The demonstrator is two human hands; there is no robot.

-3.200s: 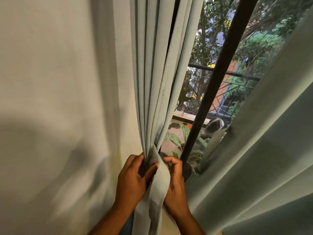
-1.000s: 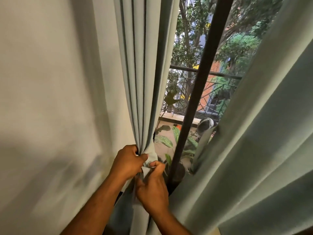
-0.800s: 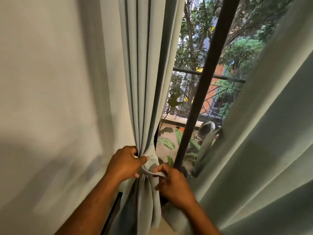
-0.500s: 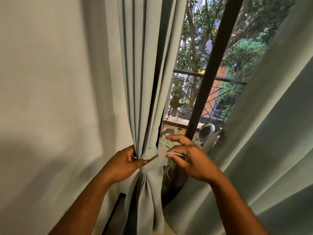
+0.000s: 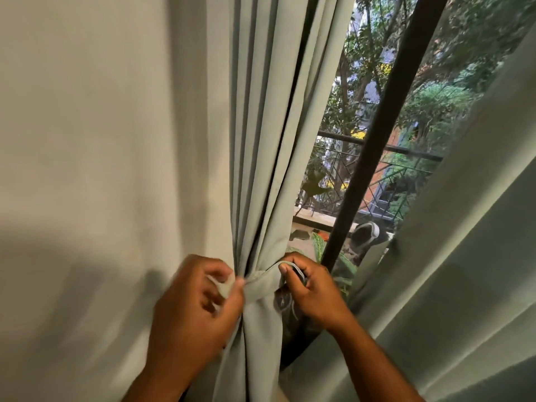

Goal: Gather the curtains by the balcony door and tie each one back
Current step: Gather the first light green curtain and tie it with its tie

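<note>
The left hand [image 5: 191, 311] pinches one end of the tie band [image 5: 261, 281] around the gathered left curtain [image 5: 261, 169]; the right hand [image 5: 311, 291] pinches the other end.

The left curtain [image 5: 261, 140] is pale sage-green cloth, hanging in tight upright pleats beside the wall. Low down it is cinched into a narrow waist, below which the cloth flares again. A tie-back band [image 5: 261, 281] of the same green fabric wraps across that waist, pulled taut and nearly level. The right curtain [image 5: 464, 271], of matching cloth, sweeps in broad loose folds, slanting from upper right toward the near centre.
</note>
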